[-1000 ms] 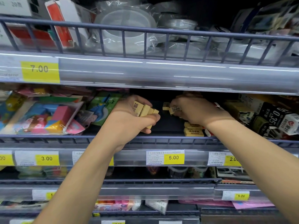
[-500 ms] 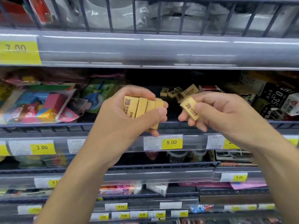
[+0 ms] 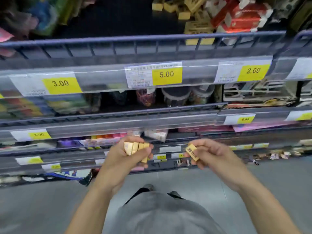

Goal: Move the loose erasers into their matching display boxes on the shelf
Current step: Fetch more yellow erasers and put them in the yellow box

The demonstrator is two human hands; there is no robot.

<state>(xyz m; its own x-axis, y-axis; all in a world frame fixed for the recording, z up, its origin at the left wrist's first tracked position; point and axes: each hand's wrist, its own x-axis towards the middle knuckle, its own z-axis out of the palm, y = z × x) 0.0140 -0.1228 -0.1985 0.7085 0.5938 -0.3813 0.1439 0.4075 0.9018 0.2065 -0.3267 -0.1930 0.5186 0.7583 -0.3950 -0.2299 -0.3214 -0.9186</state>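
Four erasers: a yellow stack [image 3: 137,148] gripped in the left hand [image 3: 125,157], fingers curled round it, in front of the lower shelves.
Single eraser [image 3: 192,152]: pinched between thumb and fingers of the right hand [image 3: 213,155], just beside the stack, apart from it.
Loose erasers [image 3: 184,10]: scattered on the top shelf [image 3: 152,39], toward its right end, behind the front rail.
Price tags: 5.00 tag [image 3: 166,74] on that shelf's front edge.

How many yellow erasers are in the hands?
5 that I can see: four side by side in the left hand, one yellow eraser pinched in the right hand. More may hide behind the fingers.
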